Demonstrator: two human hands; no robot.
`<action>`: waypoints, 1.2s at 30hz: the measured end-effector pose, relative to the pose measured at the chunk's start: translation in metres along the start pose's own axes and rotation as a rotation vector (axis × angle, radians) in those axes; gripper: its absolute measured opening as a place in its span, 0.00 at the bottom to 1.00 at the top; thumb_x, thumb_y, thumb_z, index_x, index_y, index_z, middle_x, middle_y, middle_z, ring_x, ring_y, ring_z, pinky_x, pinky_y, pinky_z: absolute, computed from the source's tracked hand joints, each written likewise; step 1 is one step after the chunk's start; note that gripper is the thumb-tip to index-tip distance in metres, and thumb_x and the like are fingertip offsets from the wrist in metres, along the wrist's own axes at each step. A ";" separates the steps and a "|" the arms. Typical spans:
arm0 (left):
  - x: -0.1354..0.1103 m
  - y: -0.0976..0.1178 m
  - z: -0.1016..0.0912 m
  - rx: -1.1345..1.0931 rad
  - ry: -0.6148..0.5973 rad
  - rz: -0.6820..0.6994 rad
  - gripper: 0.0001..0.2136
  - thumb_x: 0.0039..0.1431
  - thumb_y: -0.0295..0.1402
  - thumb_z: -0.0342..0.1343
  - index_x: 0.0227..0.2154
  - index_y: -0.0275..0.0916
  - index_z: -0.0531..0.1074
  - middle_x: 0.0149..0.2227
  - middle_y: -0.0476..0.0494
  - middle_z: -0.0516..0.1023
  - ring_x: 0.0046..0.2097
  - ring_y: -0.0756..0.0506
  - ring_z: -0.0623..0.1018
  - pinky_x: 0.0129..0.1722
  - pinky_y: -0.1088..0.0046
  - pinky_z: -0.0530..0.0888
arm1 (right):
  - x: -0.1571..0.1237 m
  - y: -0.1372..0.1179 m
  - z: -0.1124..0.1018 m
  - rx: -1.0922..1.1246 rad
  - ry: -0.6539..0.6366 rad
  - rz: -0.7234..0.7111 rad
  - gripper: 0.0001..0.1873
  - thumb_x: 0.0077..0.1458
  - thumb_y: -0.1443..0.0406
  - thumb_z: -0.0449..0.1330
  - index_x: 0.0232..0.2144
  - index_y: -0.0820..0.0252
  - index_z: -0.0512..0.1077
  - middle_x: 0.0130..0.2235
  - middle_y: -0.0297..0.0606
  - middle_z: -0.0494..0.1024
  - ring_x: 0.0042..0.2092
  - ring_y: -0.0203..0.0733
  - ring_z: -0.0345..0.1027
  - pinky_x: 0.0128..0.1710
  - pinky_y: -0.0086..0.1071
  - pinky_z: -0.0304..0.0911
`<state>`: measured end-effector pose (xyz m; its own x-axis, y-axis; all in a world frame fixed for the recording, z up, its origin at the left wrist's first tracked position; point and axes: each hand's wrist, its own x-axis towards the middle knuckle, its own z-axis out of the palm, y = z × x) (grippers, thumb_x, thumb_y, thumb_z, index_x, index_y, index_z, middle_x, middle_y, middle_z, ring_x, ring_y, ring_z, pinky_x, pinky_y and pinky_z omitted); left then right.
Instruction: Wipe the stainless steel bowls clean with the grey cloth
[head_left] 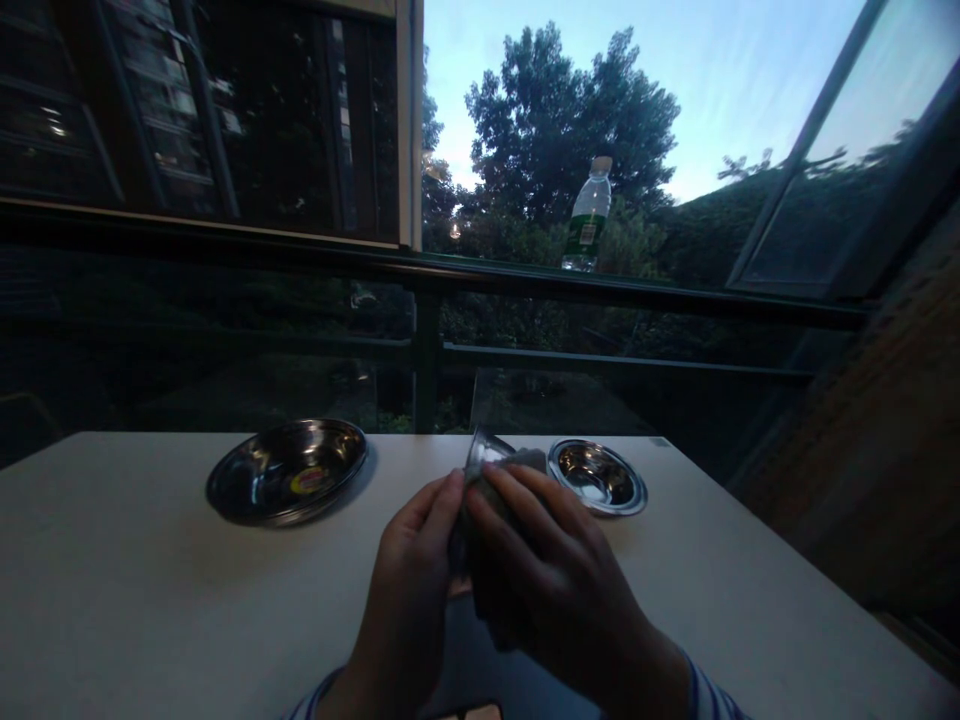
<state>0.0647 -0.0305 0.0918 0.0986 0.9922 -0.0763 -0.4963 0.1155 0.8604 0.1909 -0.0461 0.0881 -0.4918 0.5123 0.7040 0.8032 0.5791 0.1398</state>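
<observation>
My left hand and my right hand meet over the middle of a white table. Between them they hold a small shiny metal bowl, tilted on edge, with a dark grey cloth wrapped against it. My right hand's fingers press the cloth onto the bowl. My left hand's fingers curl round the bowl's near side. Most of the bowl is hidden by the hands and cloth.
A large steel bowl with a sticker inside sits at the left. A smaller steel dish lies to the right. A plastic water bottle stands on the dark window rail beyond. The table's right edge drops off near a brick wall.
</observation>
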 end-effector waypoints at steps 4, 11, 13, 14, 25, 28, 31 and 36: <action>0.000 0.003 0.001 -0.029 -0.023 -0.004 0.12 0.50 0.39 0.56 0.35 0.38 0.75 0.32 0.45 0.79 0.34 0.46 0.76 0.33 0.74 0.71 | -0.001 0.001 0.000 0.013 -0.013 -0.023 0.21 0.56 0.64 0.51 0.52 0.63 0.64 0.53 0.47 0.65 0.53 0.51 0.56 0.47 0.47 0.61; 0.001 0.006 -0.002 -0.024 -0.014 -0.011 0.14 0.50 0.41 0.56 0.35 0.37 0.75 0.30 0.47 0.78 0.31 0.49 0.76 0.32 0.76 0.71 | 0.001 -0.003 -0.002 -0.002 0.020 -0.036 0.20 0.56 0.65 0.51 0.51 0.63 0.65 0.53 0.46 0.66 0.53 0.51 0.56 0.46 0.45 0.61; 0.002 0.006 -0.003 -0.039 -0.011 -0.017 0.15 0.50 0.42 0.56 0.35 0.35 0.74 0.29 0.46 0.78 0.30 0.49 0.76 0.32 0.76 0.71 | 0.002 -0.007 -0.001 -0.001 0.028 -0.077 0.19 0.56 0.65 0.51 0.49 0.62 0.66 0.52 0.44 0.68 0.53 0.49 0.57 0.47 0.44 0.61; 0.002 0.006 -0.004 -0.046 -0.017 -0.017 0.15 0.50 0.42 0.56 0.35 0.35 0.75 0.29 0.45 0.78 0.30 0.49 0.76 0.32 0.76 0.71 | 0.002 -0.007 -0.001 0.000 0.029 -0.083 0.18 0.56 0.65 0.51 0.49 0.62 0.66 0.52 0.43 0.68 0.53 0.48 0.57 0.47 0.43 0.60; -0.002 0.008 0.001 -0.032 -0.044 0.019 0.11 0.49 0.39 0.57 0.32 0.38 0.76 0.31 0.45 0.79 0.33 0.47 0.76 0.33 0.75 0.71 | 0.000 -0.003 0.000 0.005 0.024 -0.029 0.20 0.55 0.67 0.50 0.51 0.65 0.64 0.52 0.48 0.67 0.53 0.51 0.57 0.45 0.46 0.63; -0.001 0.007 -0.001 0.008 -0.040 0.057 0.12 0.48 0.39 0.57 0.32 0.37 0.77 0.31 0.45 0.79 0.34 0.47 0.76 0.34 0.76 0.71 | 0.001 -0.006 0.000 0.006 0.042 -0.048 0.20 0.55 0.67 0.50 0.50 0.65 0.65 0.51 0.47 0.68 0.53 0.50 0.57 0.46 0.45 0.63; -0.001 0.002 -0.002 0.007 -0.087 -0.021 0.15 0.49 0.41 0.56 0.37 0.37 0.75 0.32 0.44 0.78 0.33 0.46 0.76 0.31 0.74 0.71 | 0.001 -0.001 0.000 -0.010 0.064 0.031 0.19 0.56 0.66 0.50 0.50 0.65 0.65 0.52 0.48 0.67 0.52 0.50 0.57 0.47 0.46 0.61; -0.001 0.000 -0.002 0.015 -0.067 -0.071 0.16 0.50 0.42 0.55 0.38 0.37 0.74 0.30 0.46 0.78 0.31 0.48 0.76 0.30 0.75 0.71 | 0.000 0.001 0.000 -0.005 0.013 0.043 0.20 0.56 0.65 0.50 0.51 0.64 0.65 0.52 0.48 0.67 0.52 0.51 0.58 0.45 0.46 0.62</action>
<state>0.0625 -0.0315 0.0911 0.1914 0.9760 -0.1042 -0.4734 0.1848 0.8613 0.1916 -0.0458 0.0883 -0.4522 0.5288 0.7183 0.8255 0.5531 0.1124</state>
